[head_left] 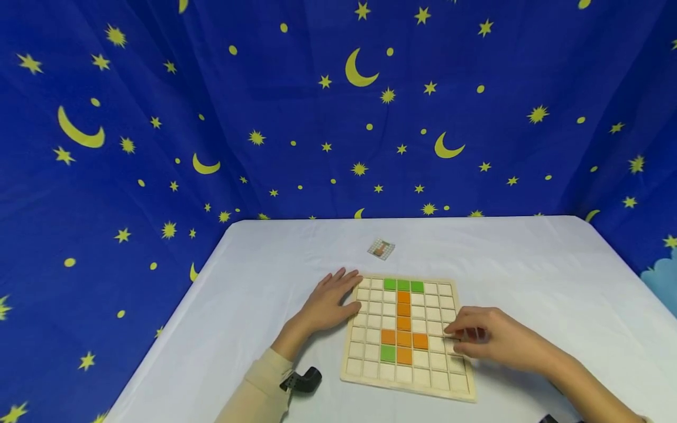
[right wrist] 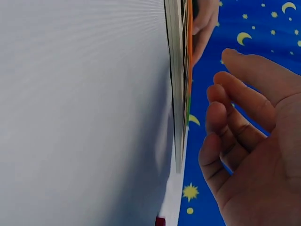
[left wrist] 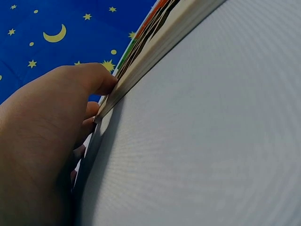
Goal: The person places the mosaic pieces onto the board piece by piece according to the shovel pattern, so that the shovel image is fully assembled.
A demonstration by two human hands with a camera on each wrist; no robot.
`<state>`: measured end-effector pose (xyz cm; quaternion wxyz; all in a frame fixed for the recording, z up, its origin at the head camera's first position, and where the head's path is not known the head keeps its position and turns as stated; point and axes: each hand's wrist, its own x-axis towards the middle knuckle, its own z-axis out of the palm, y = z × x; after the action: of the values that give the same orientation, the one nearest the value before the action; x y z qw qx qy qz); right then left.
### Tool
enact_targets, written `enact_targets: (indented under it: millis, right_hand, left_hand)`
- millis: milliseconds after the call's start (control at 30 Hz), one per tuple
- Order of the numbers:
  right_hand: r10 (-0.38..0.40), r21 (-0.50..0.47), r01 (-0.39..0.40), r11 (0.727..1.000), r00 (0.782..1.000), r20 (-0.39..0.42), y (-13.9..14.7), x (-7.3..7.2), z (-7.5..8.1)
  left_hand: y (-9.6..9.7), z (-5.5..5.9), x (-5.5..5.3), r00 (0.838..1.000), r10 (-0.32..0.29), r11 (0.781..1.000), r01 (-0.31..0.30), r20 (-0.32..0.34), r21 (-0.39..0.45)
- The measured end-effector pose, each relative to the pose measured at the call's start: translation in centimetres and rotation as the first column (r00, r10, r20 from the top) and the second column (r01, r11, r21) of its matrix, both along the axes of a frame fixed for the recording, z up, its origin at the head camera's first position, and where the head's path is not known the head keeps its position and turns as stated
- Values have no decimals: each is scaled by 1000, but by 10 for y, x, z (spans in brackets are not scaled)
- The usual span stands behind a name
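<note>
A square wooden grid board (head_left: 407, 387) lies on the table, its cells pale apart from the coloured ones. Orange tiles (head_left: 404, 323) form a column with a short crossbar near its lower end. Green tiles (head_left: 404, 285) make a row at the top, and one more green tile (head_left: 388, 353) is at lower left. My left hand (head_left: 327, 302) rests at the board's left edge, thumb and fingers spread and touching the rim. Over the right edge hovers my right hand (head_left: 494, 335), fingers loosely bent. The right wrist view shows this hand (right wrist: 254, 127) apart from the board, with nothing between thumb and fingers.
A small patterned card (head_left: 381, 249) lies behind the board, showing a similar grid figure. White cloth covers the table (head_left: 264, 264). Blue curtains (head_left: 296, 106) with yellow moons and stars stand at the back and both sides. A black device (head_left: 305, 380) sits at the left wrist.
</note>
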<state>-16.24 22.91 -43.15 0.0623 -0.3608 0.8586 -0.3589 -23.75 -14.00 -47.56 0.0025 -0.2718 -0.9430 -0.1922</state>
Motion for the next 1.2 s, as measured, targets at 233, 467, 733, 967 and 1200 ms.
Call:
enact_targets:
  millis: [233, 467, 733, 967, 1200]
  right_hand:
    - [-54, 11, 54, 999, 999, -8, 20, 5, 0]
    - [-108, 51, 105, 993, 992, 60, 45, 8, 4]
    - [-155, 78, 154, 985, 988, 8, 78, 11, 0]
    - [-207, 166, 186, 968, 970, 123, 105, 18, -9]
    - [-203, 228, 160, 961, 963, 179, 125, 18, -14]
  left_hand:
    - [1, 0, 1, 1000, 2, 1000, -2, -1, 5]
    - [-1, 3, 0, 1000, -9, 1000, 9, -11, -4]
    - [0, 5, 1, 1000, -9, 1000, 9, 1, -2]
    - [0, 5, 3, 1000, -2, 1000, 2, 5, -11]
    - [1, 4, 1, 1000, -6, 1000, 6, 0, -3]
